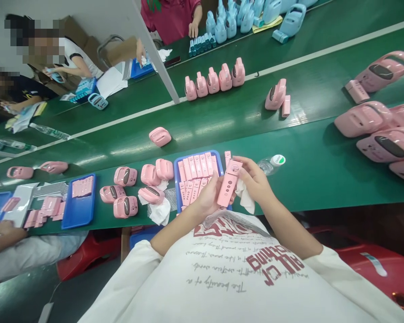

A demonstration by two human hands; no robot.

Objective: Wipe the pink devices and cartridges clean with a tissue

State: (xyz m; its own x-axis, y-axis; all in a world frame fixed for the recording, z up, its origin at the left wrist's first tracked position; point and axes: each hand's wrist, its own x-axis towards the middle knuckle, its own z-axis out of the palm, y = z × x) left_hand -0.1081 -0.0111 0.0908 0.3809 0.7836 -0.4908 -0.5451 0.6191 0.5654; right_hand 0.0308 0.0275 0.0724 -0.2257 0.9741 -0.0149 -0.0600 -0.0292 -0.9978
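Note:
Close to my body I hold a slim pink rectangular device with a row of dark button marks and a small picture near its top. My left hand wraps around its lower part. At the upper end, the fingers of my right hand grip it. A crumpled white cloth hangs below my right hand; whether the fingers pinch it too is hidden. Just beyond my hands lies a blue tray with rows of similar pink devices.
Left of the tray sit several pink handled cases and white tissue. To the right lie a clear bottle and more pink cases. A conveyor belt carries pink cases behind. Co-workers sit across and at left.

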